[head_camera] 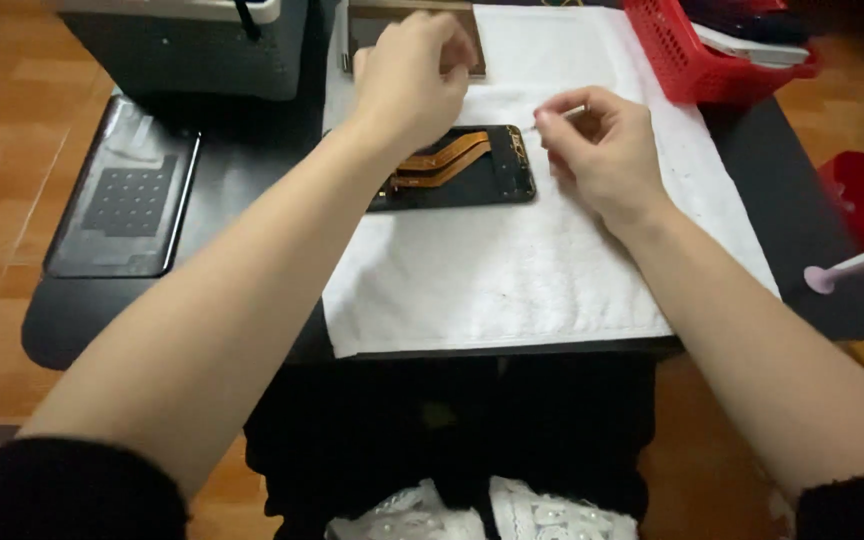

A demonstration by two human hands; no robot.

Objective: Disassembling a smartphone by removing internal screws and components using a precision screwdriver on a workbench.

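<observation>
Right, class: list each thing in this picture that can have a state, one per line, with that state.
Phone panel: flat on the towel, inner side up, orange flex cables exposed.
White towel: spread flat over the table.
Left hand: resting on the panel's far edge.
Right hand: fingers pinched on a thin white strip.
Red basket: upright at the table's far corner.

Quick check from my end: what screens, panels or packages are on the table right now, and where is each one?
Phone screen panel: on the white towel, between left hand and right hand; black rectangle, back up, orange flex ribbons.
Dark panel: left table edge; flat glossy rectangle with a dot grid.
Framed panel: top of the towel, behind the left hand; brownish, partly hidden.
No labelled packages visible.
</observation>
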